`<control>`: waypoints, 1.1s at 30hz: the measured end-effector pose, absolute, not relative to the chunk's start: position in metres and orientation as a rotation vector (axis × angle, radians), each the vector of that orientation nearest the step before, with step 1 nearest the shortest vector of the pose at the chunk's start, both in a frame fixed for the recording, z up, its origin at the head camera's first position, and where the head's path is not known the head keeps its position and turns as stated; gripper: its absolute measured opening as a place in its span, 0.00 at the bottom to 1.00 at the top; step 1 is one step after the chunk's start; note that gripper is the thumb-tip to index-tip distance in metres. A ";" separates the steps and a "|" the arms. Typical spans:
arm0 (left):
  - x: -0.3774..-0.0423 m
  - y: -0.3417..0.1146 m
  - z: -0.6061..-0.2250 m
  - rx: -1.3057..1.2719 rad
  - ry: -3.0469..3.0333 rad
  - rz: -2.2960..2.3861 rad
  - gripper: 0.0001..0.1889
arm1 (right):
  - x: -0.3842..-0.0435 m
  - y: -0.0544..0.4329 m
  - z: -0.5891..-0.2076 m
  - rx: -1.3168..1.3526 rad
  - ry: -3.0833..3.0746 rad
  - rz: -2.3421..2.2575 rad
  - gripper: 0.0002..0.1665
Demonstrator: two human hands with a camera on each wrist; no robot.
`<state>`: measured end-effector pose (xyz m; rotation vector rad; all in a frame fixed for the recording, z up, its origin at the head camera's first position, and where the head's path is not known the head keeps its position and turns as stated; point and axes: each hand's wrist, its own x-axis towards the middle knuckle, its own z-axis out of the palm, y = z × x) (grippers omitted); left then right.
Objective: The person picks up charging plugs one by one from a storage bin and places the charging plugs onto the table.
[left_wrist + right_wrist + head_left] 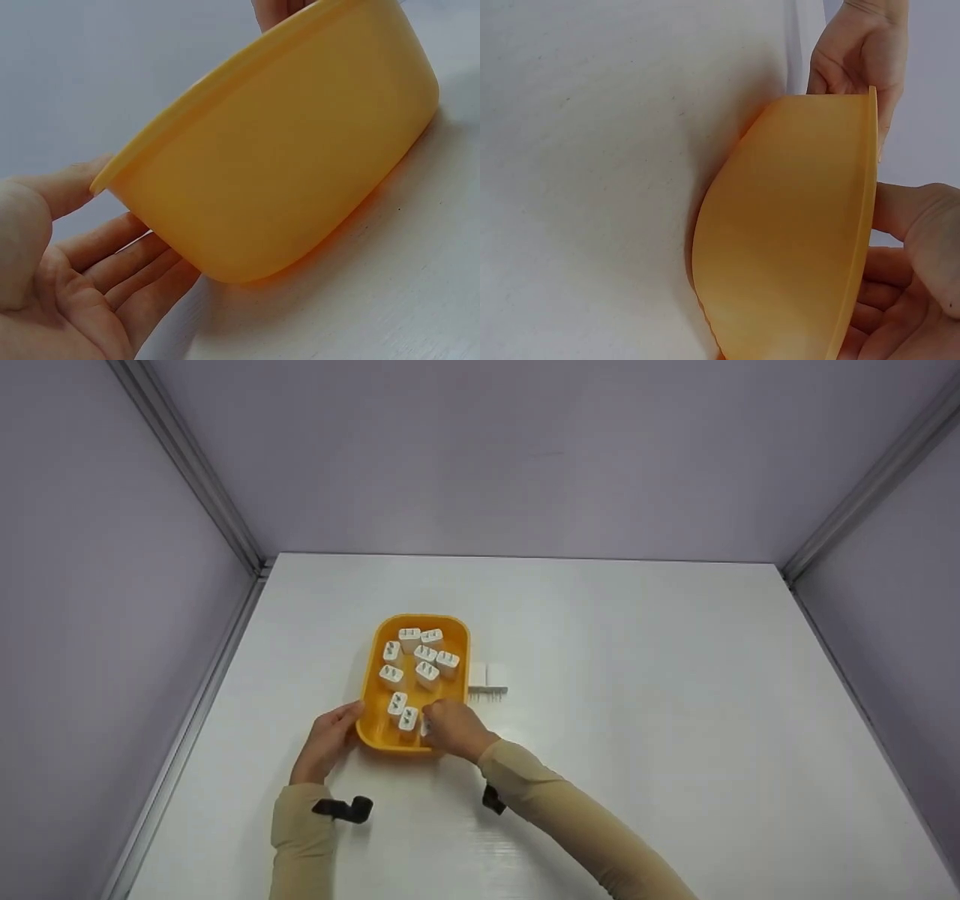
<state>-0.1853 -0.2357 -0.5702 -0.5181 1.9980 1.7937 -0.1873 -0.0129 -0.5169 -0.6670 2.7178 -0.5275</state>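
A yellow plastic tray point(416, 742) with rounded corners stands left of the table's middle. Inside it are several small white blocks point(427, 673), each with two dark pin-like marks on top. At the tray's near left corner my left hand point(328, 739) holds the side; in the left wrist view its thumb lies at the rim and its fingers against the outer wall. My right hand point(456, 727) reaches over the near right rim and pinches a white block, mostly hidden under the fingers. In the right wrist view the tray wall hides those fingertips.
Just right of the tray lie white blocks point(495, 675) side by side, with thin pins along their near edge. Grey walls point(480, 457) border the white tabletop point(675, 697) at the back and both sides.
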 end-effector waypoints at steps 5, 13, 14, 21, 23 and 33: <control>-0.185 -0.235 -0.572 -0.478 1.998 1.836 0.34 | -0.186 -0.011 -0.521 -0.765 2.792 -0.474 0.09; -0.184 -0.235 -0.571 -0.499 1.993 1.815 0.35 | -0.184 -0.010 -0.521 -0.803 2.793 -0.494 0.12; -0.184 -0.235 -0.570 -0.508 1.993 1.811 0.34 | -0.183 -0.010 -0.521 -0.804 2.789 -0.504 0.13; -0.185 -0.235 -0.566 -0.536 1.999 1.775 0.35 | -0.182 -0.004 -0.516 -0.802 2.807 -0.661 0.13; -0.185 -0.236 -0.566 -0.537 2.002 1.772 0.35 | -0.182 -0.002 -0.515 -0.791 2.808 -0.719 0.14; -0.184 -0.233 -0.571 -0.549 2.005 1.770 0.33 | -0.173 0.007 -0.513 -0.670 2.809 -0.941 0.23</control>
